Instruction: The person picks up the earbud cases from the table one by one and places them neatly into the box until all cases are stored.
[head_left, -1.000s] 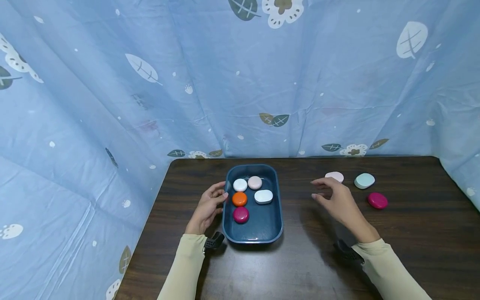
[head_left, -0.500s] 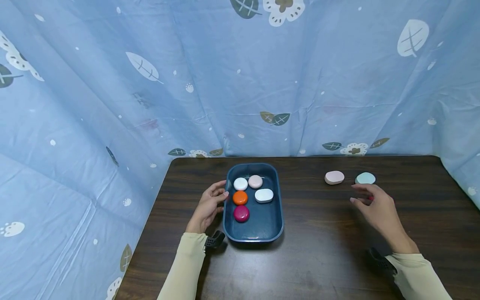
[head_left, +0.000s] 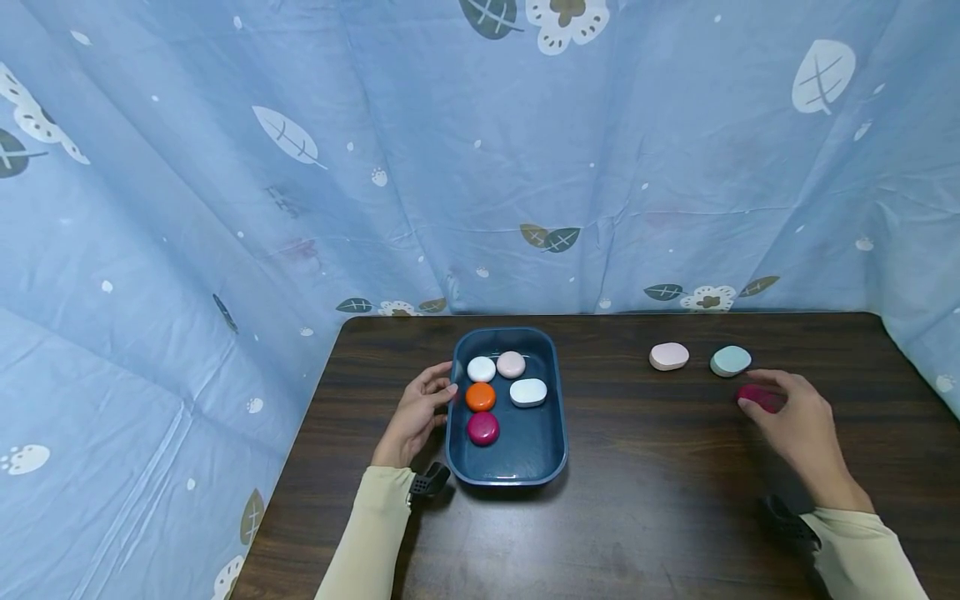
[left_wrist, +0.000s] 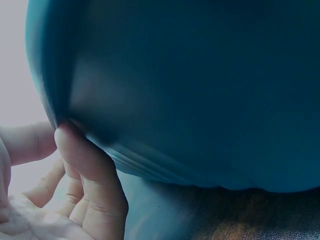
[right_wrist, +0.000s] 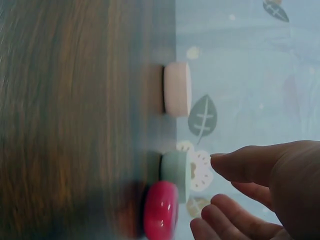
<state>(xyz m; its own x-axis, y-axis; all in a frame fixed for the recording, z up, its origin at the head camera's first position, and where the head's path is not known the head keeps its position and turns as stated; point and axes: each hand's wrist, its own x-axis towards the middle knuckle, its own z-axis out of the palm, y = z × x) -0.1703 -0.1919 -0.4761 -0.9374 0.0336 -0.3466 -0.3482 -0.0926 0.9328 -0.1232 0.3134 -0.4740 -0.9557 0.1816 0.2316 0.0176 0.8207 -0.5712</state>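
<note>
My left hand (head_left: 411,417) grips the left wall of a dark blue rectangular tray (head_left: 517,467), thumb at the rim; the left wrist view shows the thumb and a finger meeting at the tray's edge (left_wrist: 65,120). On the right, my right hand (head_left: 806,425) hovers over a magenta round soap bar (head_left: 756,395), partly covering it in the head view. From the right wrist, thumb and fingers are spread just above this soap bar (right_wrist: 161,212), with a gap between. Beyond it lie a mint oval soap bar (head_left: 730,362) and a pale pink one (head_left: 668,357).
Inside the tray sit a white round soap bar (head_left: 481,369), a pale pink round one (head_left: 511,364), an orange one (head_left: 480,397), a second magenta one (head_left: 482,428) and a white oblong one (head_left: 528,392). A blue patterned curtain (head_left: 450,167) hangs behind the dark wooden table (head_left: 600,533).
My right hand has moved right, from beside the pale pink oval soap bar past the mint one to over the magenta one. My left hand and the tray stay put.
</note>
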